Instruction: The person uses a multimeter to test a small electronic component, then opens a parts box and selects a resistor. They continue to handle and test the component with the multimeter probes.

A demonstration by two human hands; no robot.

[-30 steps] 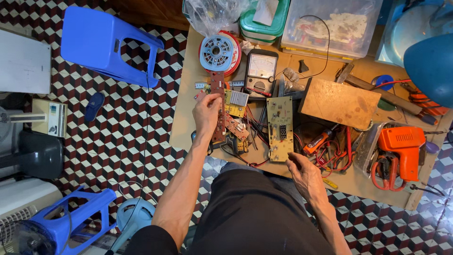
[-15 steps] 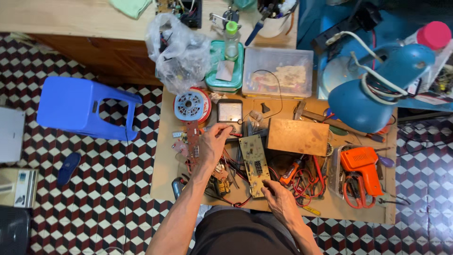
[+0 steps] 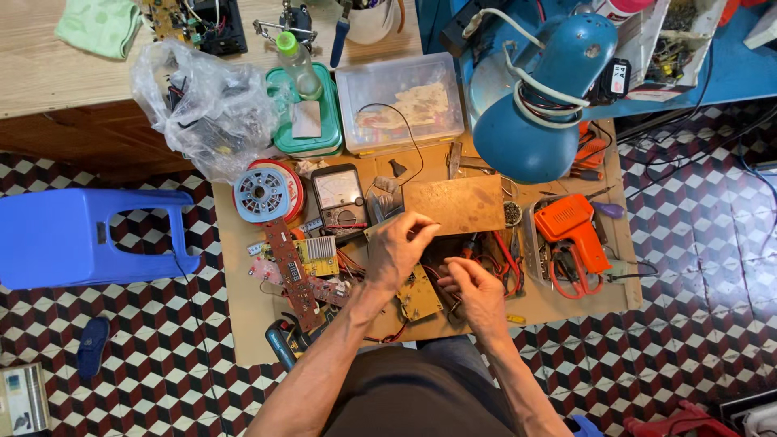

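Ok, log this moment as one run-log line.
left hand: grips circuit board edge | right hand: on wires beside board | bench: meter, orange soldering gun

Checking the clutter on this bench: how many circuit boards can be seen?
4, maybe more hidden: a yellow-green board under the left hand, a long red-brown board, a yellow board with a heatsink beside it, and one on the upper wooden desk.

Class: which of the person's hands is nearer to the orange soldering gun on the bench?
Right. The right hand lies just left of the orange soldering gun, among red wires; the left hand sits farther left, over the circuit board.
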